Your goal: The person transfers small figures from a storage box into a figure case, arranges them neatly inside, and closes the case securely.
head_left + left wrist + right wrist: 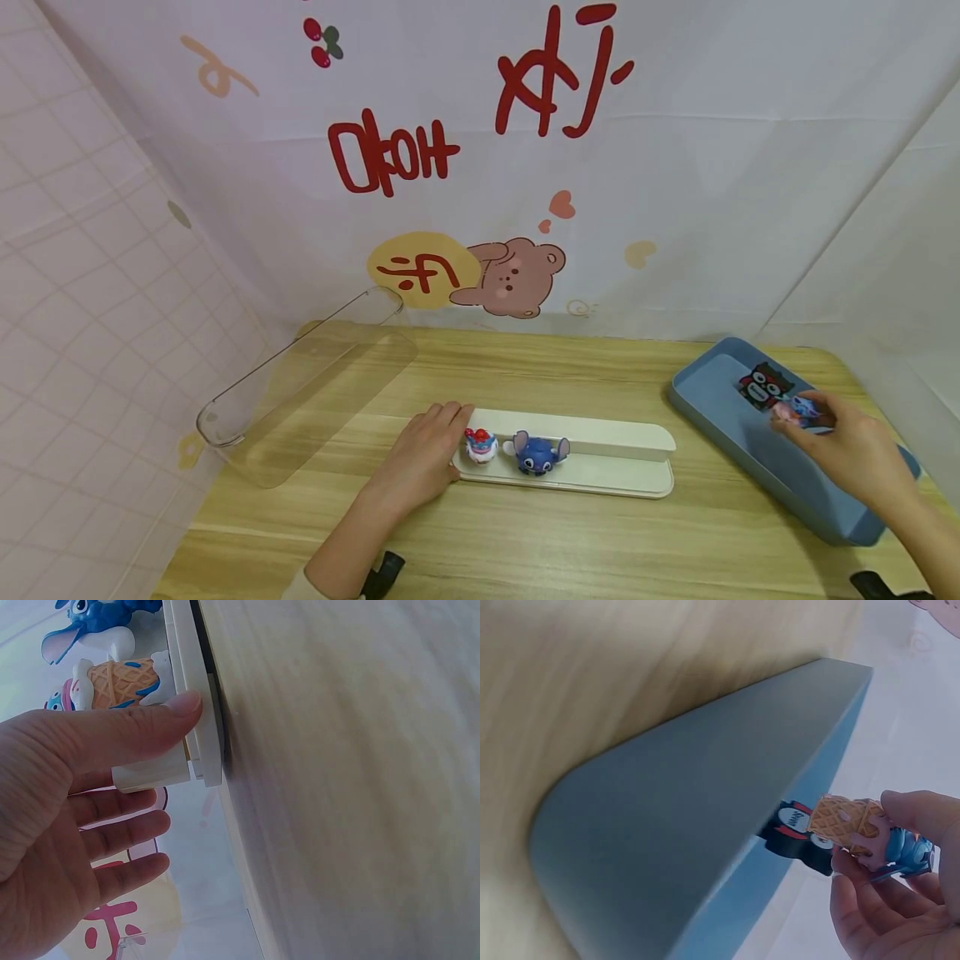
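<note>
My left hand (426, 454) holds the left end of a white stepped display stand (622, 475), thumb on its near edge and fingers behind. On the stand's lower step are an ice-cream figurine (481, 447) with a red-and-blue top and waffle-cone body, and a blue big-eared Stitch figurine (537, 454). At the right, my right hand (855, 442) pinches a Stitch cone figurine (851, 825), pink and blue with a waffle base, over a blue tray (750, 450). A black-and-red owl-like figure (763, 386) lies inside that tray.
A clear plastic cover (315, 400) stands on the wooden table (570, 550) at the left, close to the wall. White printed cloth (675, 167) hangs behind and along the sides.
</note>
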{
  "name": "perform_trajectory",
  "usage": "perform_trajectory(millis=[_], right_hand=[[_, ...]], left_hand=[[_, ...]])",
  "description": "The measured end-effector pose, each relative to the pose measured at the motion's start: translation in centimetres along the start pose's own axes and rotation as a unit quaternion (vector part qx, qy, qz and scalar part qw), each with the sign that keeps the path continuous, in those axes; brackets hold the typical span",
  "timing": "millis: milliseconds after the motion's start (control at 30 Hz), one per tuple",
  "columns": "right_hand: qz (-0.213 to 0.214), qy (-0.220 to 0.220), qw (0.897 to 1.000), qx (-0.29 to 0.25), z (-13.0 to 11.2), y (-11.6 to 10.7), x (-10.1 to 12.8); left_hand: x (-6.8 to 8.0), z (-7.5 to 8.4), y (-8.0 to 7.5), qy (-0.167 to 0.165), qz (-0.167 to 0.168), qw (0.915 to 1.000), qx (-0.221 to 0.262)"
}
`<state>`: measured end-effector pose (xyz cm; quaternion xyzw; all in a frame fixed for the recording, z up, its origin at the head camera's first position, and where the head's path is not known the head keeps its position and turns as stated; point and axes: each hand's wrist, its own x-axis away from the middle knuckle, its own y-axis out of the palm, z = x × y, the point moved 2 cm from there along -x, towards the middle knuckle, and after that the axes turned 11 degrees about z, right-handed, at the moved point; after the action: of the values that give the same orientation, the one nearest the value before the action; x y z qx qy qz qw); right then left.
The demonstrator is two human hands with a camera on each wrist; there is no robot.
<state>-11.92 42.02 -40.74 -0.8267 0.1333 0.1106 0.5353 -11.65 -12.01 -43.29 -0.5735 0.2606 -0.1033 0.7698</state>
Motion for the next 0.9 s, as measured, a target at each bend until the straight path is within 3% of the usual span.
perform_trajectory(millis=[267,900], right_hand=[[0.05,-0.034,0.998,-0.023,-1.3,-0.5,0.2],[0.08,-0.033,0.995,-0.05,-4.7,-1.7,1.1]], left_hand=[[0.0,0.0,-0.1,-0.002,-0.002,1.0,0.001],[-0.1,0.1,-0.2,-0.009,-0.01,0.9999,0.007]])
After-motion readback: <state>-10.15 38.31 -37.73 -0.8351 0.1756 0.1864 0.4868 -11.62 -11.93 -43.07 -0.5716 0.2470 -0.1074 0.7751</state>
